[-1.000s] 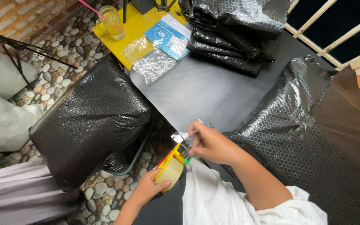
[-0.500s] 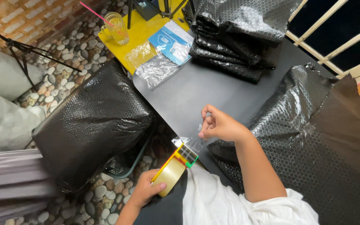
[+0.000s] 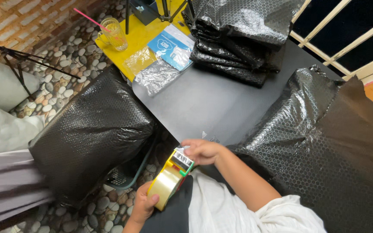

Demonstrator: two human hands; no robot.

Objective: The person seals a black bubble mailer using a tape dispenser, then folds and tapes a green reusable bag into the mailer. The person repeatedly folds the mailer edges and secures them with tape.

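Dark worktop [image 3: 221,103], flanked by black bubble-wrap bags [image 3: 91,138] and a folded stack [image 3: 238,39] at the far end. Low at the near edge, tape dispenser [image 3: 169,179], clamped in left hand [image 3: 145,205] grip. Right hand [image 3: 203,152] grip pinched together on dispenser's cutter end.

Single head-worn view, looking steeply down from above the person's lap, close to both hands at bottom centre. It faces forward across the grey table [image 3: 221,108] toward the yellow table [image 3: 145,36]; pebble floor [image 3: 72,71] at left. No second view.
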